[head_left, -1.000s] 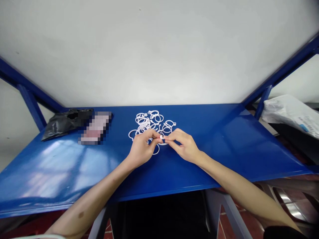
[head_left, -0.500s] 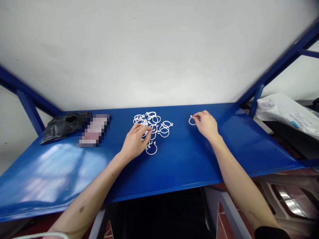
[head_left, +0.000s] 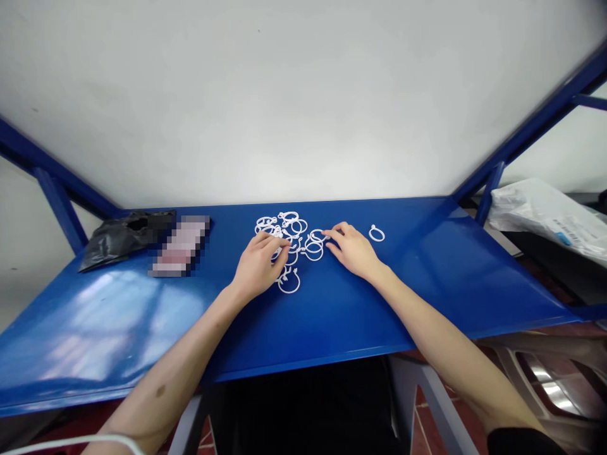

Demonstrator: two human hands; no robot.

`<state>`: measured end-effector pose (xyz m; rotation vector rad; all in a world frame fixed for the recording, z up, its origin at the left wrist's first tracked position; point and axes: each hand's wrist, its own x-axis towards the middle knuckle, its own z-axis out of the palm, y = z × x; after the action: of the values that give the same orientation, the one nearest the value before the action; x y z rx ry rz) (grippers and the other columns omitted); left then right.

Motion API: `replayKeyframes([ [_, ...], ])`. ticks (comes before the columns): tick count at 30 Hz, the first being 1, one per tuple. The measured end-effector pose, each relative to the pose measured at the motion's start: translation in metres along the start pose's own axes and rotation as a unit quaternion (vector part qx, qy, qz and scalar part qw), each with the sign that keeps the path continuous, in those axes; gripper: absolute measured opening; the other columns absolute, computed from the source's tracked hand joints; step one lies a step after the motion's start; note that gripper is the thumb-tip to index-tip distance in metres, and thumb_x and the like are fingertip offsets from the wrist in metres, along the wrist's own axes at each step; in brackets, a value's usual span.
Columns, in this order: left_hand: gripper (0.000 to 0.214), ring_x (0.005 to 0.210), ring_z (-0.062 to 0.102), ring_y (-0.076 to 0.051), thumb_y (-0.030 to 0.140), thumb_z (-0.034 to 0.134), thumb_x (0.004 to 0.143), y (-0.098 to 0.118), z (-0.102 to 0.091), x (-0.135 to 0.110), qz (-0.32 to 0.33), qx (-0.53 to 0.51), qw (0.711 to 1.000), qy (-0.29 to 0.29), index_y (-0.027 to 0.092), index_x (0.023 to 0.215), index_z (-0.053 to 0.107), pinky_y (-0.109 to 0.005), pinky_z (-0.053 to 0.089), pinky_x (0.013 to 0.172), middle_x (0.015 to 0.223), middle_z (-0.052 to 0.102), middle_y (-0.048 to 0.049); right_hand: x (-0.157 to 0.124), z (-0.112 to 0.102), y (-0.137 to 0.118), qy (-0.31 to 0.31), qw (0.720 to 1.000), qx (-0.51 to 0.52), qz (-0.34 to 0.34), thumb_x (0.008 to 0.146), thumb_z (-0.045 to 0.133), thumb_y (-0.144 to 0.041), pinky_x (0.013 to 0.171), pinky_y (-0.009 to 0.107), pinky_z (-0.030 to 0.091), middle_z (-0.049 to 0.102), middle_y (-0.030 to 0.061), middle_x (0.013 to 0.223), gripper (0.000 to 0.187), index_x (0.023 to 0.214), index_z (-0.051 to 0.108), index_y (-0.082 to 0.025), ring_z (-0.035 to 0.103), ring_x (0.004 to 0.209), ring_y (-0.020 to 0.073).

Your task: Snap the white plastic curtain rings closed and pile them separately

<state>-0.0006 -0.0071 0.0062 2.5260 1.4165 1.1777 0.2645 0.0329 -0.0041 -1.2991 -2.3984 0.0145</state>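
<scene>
Curved the left hand (head_left: 258, 262) palm-down over the pile of white rings (head_left: 302, 250), apparently to steady it, with a grip too hidden to tell. Angled the right hand (head_left: 355, 253) inward over the desk (head_left: 355, 316), with grip parted at the pile's right edge. Showed one ring (head_left: 377, 241) lying alone farther right, presumably spaced against tangling.

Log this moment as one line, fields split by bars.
left hand: over white ring pile, grip unclear | right hand: at pile's right edge, grip unclear | lone ring: on blue table, beyond right hand's right side
</scene>
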Motion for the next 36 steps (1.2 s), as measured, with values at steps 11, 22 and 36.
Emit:
replayKeyframes([
  [11,0.017,0.093,0.062,-0.021,0.024,0.054,0.099,0.012,0.000,-0.001,0.007,-0.014,1.000,-0.004,0.020,0.101,0.070,-0.036,0.053,0.084,0.090,0.075,-0.0044,-0.002,-0.007,-0.007,0.062,0.993,0.071,-0.077,0.103,0.052,-0.028,0.085,0.037,0.057,0.067,0.0083,0.115,0.016,0.109,0.066,-0.022,0.066,0.101,0.0212],
  [22,0.021,0.073,0.069,-0.015,0.037,0.060,0.096,0.031,-0.010,0.004,-0.158,-0.236,0.953,-0.104,0.023,0.101,0.074,-0.026,0.051,0.066,0.078,0.076,0.0000,-0.016,-0.029,-0.048,0.109,0.970,0.078,-0.205,0.104,0.051,-0.023,0.087,0.038,0.058,0.071,0.0050,0.123,0.019,0.114,0.066,-0.026,0.068,0.109,0.0207],
  [36,0.022,0.087,0.073,-0.017,0.039,0.064,0.092,0.036,-0.006,-0.003,-0.190,-0.305,0.930,-0.072,0.021,0.103,0.070,-0.029,0.054,0.075,0.098,0.078,-0.0050,-0.018,-0.010,-0.056,0.118,0.926,0.358,-0.005,0.097,0.063,-0.032,0.074,0.029,0.062,0.075,0.0014,0.095,0.013,0.108,0.061,-0.024,0.074,0.083,0.0157],
])
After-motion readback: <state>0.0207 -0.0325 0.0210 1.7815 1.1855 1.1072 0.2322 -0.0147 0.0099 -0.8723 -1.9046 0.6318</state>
